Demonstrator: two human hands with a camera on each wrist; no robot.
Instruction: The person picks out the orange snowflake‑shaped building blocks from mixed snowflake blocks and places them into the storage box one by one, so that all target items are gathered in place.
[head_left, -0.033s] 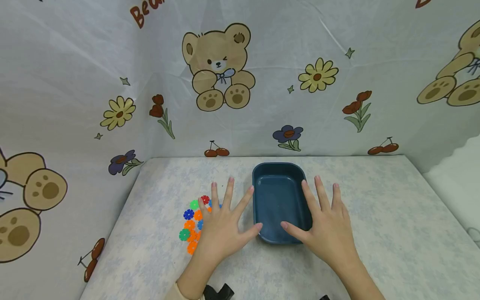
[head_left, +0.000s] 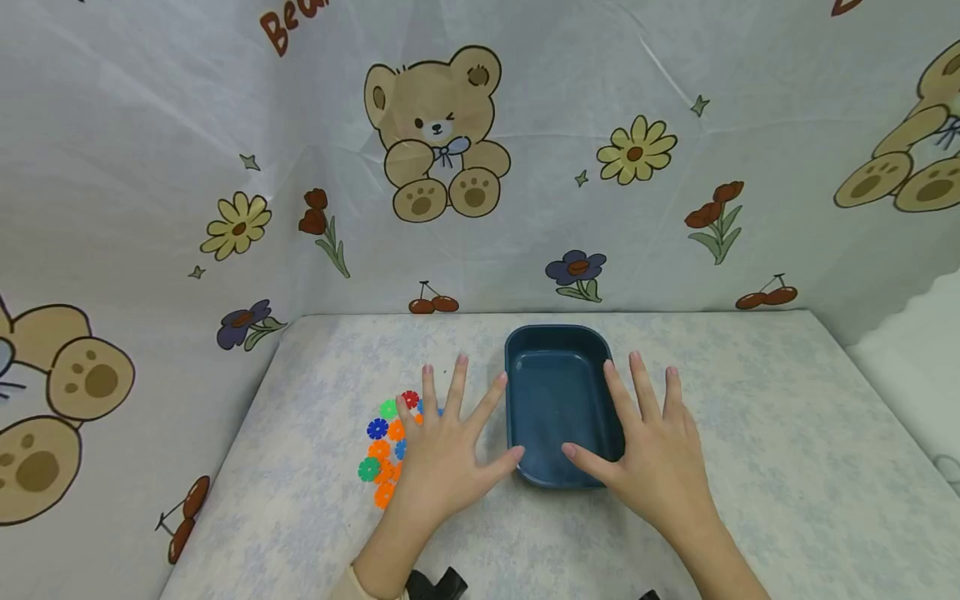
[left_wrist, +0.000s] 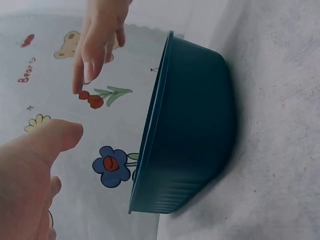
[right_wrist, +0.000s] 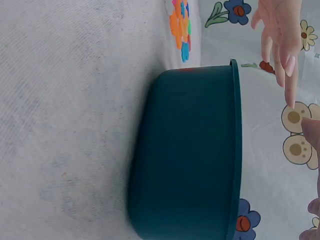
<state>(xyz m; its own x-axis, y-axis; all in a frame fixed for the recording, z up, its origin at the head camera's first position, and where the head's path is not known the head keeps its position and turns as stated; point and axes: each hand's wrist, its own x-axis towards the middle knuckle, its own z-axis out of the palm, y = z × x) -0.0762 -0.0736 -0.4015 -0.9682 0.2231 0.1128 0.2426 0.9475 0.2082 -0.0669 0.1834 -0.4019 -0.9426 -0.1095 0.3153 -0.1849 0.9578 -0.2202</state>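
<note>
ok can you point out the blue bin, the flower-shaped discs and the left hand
Blue bin (head_left: 558,392): head view, on its bare inside floor.
Flower-shaped discs (head_left: 379,450): head view, on an orange one at the pile's left side.
Left hand (head_left: 444,461): head view, on the back of the hand.

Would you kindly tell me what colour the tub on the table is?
The tub is dark teal-blue, clearest in the head view.

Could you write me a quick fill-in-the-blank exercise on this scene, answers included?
In the head view, the ____ hand partly hides the colorful discs.
There, the bin stands to the ____ of those discs.
The winking animal printed on the backdrop is a ____.

Missing words: left; right; bear.
</note>
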